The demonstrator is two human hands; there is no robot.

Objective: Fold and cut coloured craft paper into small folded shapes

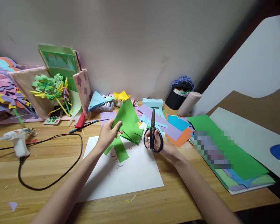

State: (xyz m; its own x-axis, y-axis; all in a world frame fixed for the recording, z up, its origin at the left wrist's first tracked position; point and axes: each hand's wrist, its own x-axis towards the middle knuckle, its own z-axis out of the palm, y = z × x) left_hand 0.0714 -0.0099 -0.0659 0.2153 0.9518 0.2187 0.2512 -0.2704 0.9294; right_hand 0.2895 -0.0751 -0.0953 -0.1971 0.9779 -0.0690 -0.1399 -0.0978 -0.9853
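Note:
My left hand (109, 133) pinches a folded piece of green paper (126, 119) by its left edge, thumb on the near face. The paper is raised above the table, with several layers showing along its lower edge. In my right hand (156, 141) is a pair of black-handled scissors (153, 132), blades pointing up and away from me. The blades look nearly closed and stand apart from the green paper, to its right. Below lies a white sheet (121, 186) with small reddish marks, and a green paper strip (121, 150) rests on it.
A white glue gun (20, 143) with a looping black cord sits at left. Paper flowers (49, 87) stand behind it. Coloured paper scraps (175, 127) spread behind my right hand. A black marker holder (177, 95) and a pale bottle (189, 104) stand at back; stacked green sheets (245, 158) lie right.

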